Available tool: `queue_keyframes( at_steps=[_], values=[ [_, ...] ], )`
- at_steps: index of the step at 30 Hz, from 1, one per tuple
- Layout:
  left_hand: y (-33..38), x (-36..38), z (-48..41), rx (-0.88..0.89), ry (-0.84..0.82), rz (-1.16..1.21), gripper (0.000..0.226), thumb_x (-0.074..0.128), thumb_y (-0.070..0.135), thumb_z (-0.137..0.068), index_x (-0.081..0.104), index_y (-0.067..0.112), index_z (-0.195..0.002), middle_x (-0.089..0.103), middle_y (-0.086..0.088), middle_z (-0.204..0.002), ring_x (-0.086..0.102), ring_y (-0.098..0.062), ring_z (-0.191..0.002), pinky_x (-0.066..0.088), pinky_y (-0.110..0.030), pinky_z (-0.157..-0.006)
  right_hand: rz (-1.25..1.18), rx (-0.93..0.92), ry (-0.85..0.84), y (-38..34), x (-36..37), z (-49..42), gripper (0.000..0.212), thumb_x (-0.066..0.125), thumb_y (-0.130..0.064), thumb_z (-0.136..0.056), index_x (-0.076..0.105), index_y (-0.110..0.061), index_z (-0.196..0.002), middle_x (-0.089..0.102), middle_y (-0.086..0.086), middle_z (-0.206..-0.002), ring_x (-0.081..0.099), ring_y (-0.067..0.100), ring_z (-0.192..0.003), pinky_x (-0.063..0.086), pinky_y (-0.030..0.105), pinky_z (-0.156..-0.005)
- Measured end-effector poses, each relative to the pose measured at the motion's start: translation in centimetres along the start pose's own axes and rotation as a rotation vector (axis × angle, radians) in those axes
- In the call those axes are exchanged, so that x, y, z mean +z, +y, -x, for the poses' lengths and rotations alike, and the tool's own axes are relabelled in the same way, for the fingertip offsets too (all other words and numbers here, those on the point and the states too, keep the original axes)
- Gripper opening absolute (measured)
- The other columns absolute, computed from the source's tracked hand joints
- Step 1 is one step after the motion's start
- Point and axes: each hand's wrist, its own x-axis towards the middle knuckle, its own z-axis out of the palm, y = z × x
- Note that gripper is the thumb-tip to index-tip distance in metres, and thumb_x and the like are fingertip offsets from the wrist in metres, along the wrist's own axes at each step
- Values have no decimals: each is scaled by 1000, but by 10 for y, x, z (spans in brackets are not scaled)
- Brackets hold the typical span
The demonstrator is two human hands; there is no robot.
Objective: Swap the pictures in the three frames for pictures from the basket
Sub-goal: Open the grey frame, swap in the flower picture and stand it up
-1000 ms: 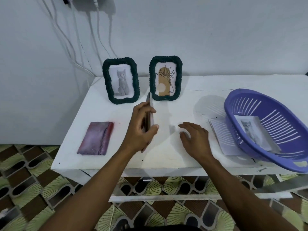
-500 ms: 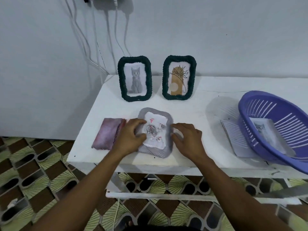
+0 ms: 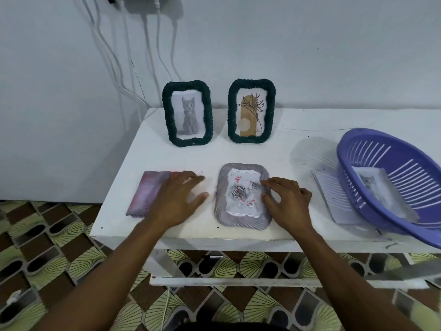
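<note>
Where grey frame (image 3: 243, 219) lies flat | pink cloth (image 3: 148, 194) left | basket (image 3: 343, 173) right

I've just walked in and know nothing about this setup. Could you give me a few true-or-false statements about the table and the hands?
1. The dark green cat frame and the dark green plant-drawing frame both stand upright at the back of the table. True.
2. The grey frame lying flat holds a cat picture. False: its picture shows roses.
3. The purple basket is empty. False: a cat picture lies inside it.
4. The right hand touches the grey frame's right edge. True.
5. The left hand grips the grey frame. False: it is apart from the frame, with its fingers spread over the right end of the pinkish cloth.
</note>
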Motion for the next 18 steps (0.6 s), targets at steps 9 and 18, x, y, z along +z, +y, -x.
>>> queue_keyframes(
  at_steps=[9, 18],
  values=[
    [-69, -5, 20, -118, 68, 102, 57, 39, 49, -90, 53, 19, -136, 49, -2, -144, 36, -22, -137, 22, -30, -114, 16, 0, 19, -1, 2, 0, 36, 53, -43, -84, 67, -36, -116, 63, -10, -124, 50, 13, -119, 23, 35, -90],
    [27, 10, -43, 74, 125, 412, 35, 60, 20, -93, 62, 25, -128, 55, 1, -136, 41, -11, -130, 33, -30, -110, 22, -10, 5, 1, 2, 0, 34, 53, -43, -85, 65, -38, -116, 62, -14, -124, 49, 11, -118, 24, 34, -90]
  ],
)
